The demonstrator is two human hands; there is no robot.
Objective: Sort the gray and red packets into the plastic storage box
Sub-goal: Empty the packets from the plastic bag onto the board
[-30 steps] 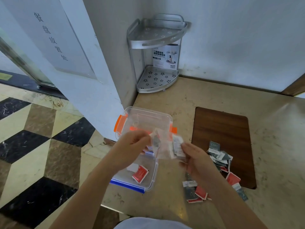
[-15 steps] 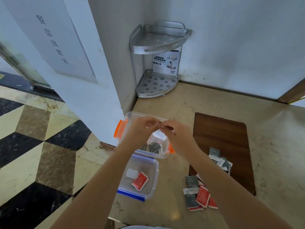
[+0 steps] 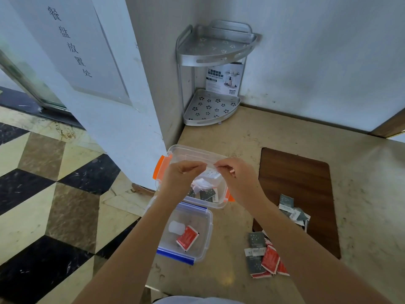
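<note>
A clear storage box with orange clips [image 3: 163,167] stands at the counter's left edge. Inside it gray packets [image 3: 207,195] lie under a clear plastic bag [image 3: 210,172]. My left hand [image 3: 183,175] and my right hand [image 3: 237,178] both pinch the top of that bag just above the box. In front stands a second clear box with blue clips [image 3: 207,233] holding a red packet [image 3: 187,238] and a white piece. Loose gray and red packets [image 3: 264,255] lie on the counter to the right, and more gray packets [image 3: 292,210] sit on the brown board.
A brown wooden board [image 3: 306,178] lies on the beige counter [image 3: 361,194] at right. A metal corner shelf [image 3: 210,110] stands in the far corner against the wall. The counter's left edge drops to a checkered floor [image 3: 43,194].
Both hands carried the clear bag forward from above the blue-clipped box to over the orange-clipped box. The gray packets now lie inside that box.
</note>
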